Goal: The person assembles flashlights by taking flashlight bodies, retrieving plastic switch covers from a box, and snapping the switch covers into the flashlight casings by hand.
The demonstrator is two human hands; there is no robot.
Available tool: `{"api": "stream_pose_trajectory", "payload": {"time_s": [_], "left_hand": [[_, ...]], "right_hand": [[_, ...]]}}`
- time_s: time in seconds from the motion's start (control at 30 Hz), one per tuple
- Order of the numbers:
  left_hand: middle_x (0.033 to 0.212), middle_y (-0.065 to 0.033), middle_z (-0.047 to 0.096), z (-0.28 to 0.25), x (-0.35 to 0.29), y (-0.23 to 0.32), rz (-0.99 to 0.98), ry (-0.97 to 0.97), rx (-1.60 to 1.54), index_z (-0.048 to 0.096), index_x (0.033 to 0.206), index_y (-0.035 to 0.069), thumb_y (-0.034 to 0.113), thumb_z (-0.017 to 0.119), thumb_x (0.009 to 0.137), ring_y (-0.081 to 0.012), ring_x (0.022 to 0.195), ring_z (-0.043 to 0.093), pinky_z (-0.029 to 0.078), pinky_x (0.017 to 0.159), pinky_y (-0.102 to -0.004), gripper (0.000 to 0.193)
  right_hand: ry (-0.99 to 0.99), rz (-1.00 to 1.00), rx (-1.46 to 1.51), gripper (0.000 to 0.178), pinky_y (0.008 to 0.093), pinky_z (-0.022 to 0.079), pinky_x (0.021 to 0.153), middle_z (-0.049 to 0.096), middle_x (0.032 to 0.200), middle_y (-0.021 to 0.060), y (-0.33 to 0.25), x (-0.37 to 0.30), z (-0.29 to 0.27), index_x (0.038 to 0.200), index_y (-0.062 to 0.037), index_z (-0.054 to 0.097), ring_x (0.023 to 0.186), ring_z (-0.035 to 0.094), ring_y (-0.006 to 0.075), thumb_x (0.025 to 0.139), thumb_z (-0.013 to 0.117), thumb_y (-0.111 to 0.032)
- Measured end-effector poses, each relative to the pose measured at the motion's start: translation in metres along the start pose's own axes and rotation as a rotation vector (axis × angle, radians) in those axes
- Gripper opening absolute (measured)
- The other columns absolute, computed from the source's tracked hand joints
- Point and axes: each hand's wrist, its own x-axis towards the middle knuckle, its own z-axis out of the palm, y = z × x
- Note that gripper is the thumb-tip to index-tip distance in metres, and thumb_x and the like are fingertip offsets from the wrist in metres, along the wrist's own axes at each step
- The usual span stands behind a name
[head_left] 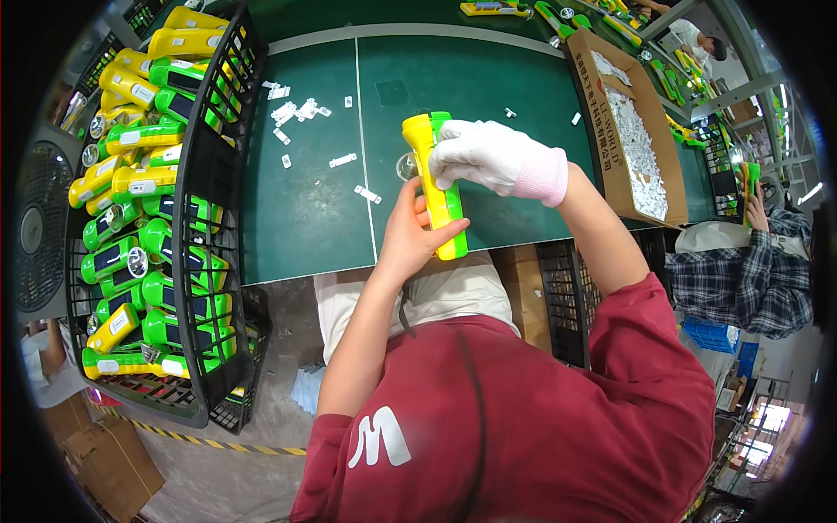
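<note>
A yellow and green flashlight [442, 207] is held upright in the picture over the near edge of the green table. My bare left hand [411, 228] grips its lower part, the thumb lying across the body. My right hand [488, 159], in a white glove with a pink cuff, closes on the upper part near the head; its fingertips press against the side. A round clear lens or reflector [406, 166] shows just left of the flashlight; whether it is attached I cannot tell. Small white plastic parts [305, 111] lie scattered on the table to the left.
At left stands a black crate [187, 261] heaped with green and yellow flashlights. A cardboard box [602, 131] of small white parts sits on the table at right. Beyond it, a person in a plaid shirt [741, 279] handles another flashlight. A fan [39, 227] stands at far left.
</note>
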Motion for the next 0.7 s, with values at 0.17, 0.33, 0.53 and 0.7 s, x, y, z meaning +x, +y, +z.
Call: {"api": "stream_pose_trajectory", "payload": {"time_s": [0.17,0.33,0.53,0.7], "left_hand": [[0.101,-0.0119,0.060,0.004,-0.001,0.005,-0.012,0.076,0.057,0.030,0.124,-0.001,0.003,0.073,0.072,-0.0169,0.087,0.063,0.052,0.075,-0.0295,0.068],[0.103,-0.0163,0.059,0.006,-0.001,0.001,0.006,0.110,0.081,0.028,0.122,-0.001,0.011,0.078,0.068,-0.0187,0.089,0.063,0.052,0.076,-0.0310,0.075],[0.103,-0.0179,0.059,0.009,-0.002,0.000,0.032,0.116,0.062,0.027,0.121,-0.001,0.011,0.079,0.067,-0.0203,0.089,0.063,0.053,0.075,-0.0323,0.077],[0.102,-0.0176,0.059,0.007,-0.002,0.002,0.010,0.105,0.076,0.027,0.120,0.000,0.011,0.079,0.066,-0.0208,0.089,0.063,0.053,0.076,-0.0324,0.076]], "right_hand": [[-0.044,-0.013,-0.062,0.012,0.0371,0.047,0.064,0.058,0.085,0.0097,-0.007,0.003,-0.004,0.088,-0.0101,0.058,0.074,0.060,0.0300,0.077,0.058,-0.008],[-0.084,0.024,-0.069,0.011,0.0363,0.048,0.063,0.058,0.086,0.0088,-0.005,0.002,-0.003,0.089,-0.0108,0.058,0.073,0.060,0.0292,0.078,0.057,-0.010],[-0.067,0.065,-0.053,0.015,0.0348,0.049,0.060,0.055,0.092,0.0077,-0.004,-0.003,0.003,0.092,-0.0142,0.057,0.073,0.061,0.0276,0.078,0.056,-0.009],[-0.142,0.044,-0.128,0.019,0.0333,0.050,0.061,0.053,0.096,0.0052,-0.014,0.000,0.000,0.095,-0.0140,0.057,0.077,0.061,0.0265,0.076,0.056,-0.008]]}}
